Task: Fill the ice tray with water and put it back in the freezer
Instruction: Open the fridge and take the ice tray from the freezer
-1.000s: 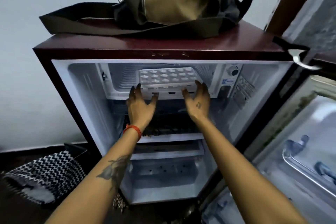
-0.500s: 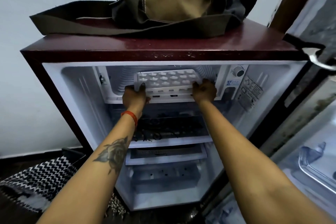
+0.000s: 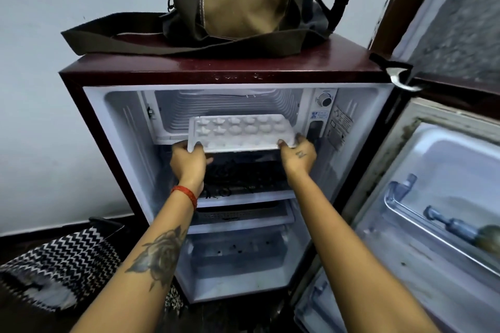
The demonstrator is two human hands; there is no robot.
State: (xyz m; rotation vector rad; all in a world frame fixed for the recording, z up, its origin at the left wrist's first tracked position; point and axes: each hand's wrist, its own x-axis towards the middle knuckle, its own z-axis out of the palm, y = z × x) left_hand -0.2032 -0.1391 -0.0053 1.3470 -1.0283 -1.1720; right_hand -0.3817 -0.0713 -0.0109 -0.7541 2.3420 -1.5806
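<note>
A white ice tray [image 3: 240, 131] with shaped moulds sticks halfway out of the freezer compartment [image 3: 227, 105] at the top of a small maroon fridge [image 3: 216, 73]. My left hand [image 3: 189, 161] grips the tray's near left corner. My right hand [image 3: 297, 155] grips its near right corner. The tray is held about level at the compartment's mouth. I cannot tell whether the moulds hold water or ice.
The fridge door [image 3: 438, 211] stands open to the right, with a rail shelf holding small items. A tan and olive bag [image 3: 243, 5] sits on top of the fridge. A zigzag-patterned basket [image 3: 56, 265] lies on the floor at the left. Shelves sit below the freezer.
Both hands went from open below the tray to gripping its corners, and the tray has slid outward from the freezer compartment toward me.
</note>
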